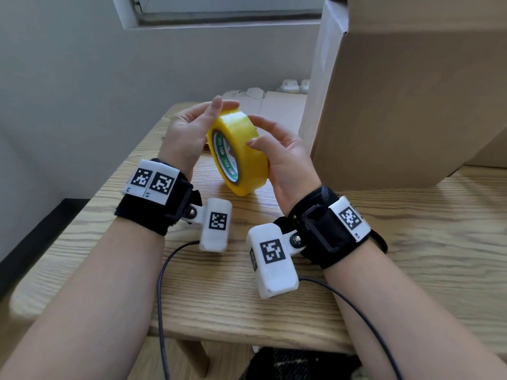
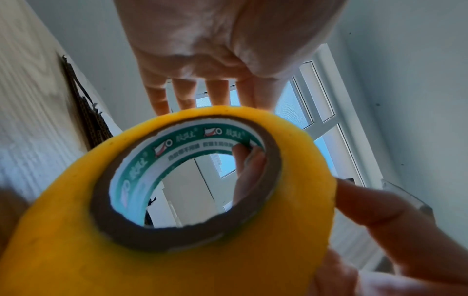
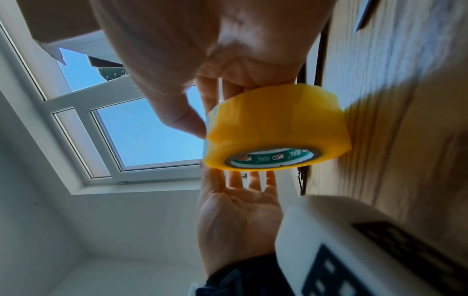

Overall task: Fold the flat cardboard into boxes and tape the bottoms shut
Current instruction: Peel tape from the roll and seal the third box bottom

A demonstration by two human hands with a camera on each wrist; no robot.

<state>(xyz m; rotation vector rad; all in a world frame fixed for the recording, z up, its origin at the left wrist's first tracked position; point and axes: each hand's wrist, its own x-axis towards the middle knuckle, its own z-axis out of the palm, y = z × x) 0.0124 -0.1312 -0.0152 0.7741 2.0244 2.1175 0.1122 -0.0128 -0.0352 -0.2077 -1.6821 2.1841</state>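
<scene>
Wooden table (image 1: pixel 411 242), folded cardboard box (image 1: pixel 411 105) at right. Your left hand (image 1: pixel 183 135) and right hand (image 1: pixel 285 163) both grip the yellow tape roll (image 1: pixel 247 154), tilted above the tabletop.

A roll of tape (image 1: pixel 241 152) is held on edge above the bench (image 1: pixel 411 256), between the left hand (image 1: pixel 189 127) on its left and the right hand (image 1: pixel 285 160) on its right. To the right of the hands, an upright cardboard box (image 1: pixel 406 105) stands on the bench. Behind the tape, at the far end of the bench, flat cardboard (image 1: pixel 277 108) lies beside the box. A window (image 1: pixel 219 9) sits in the wall behind the bench.
</scene>
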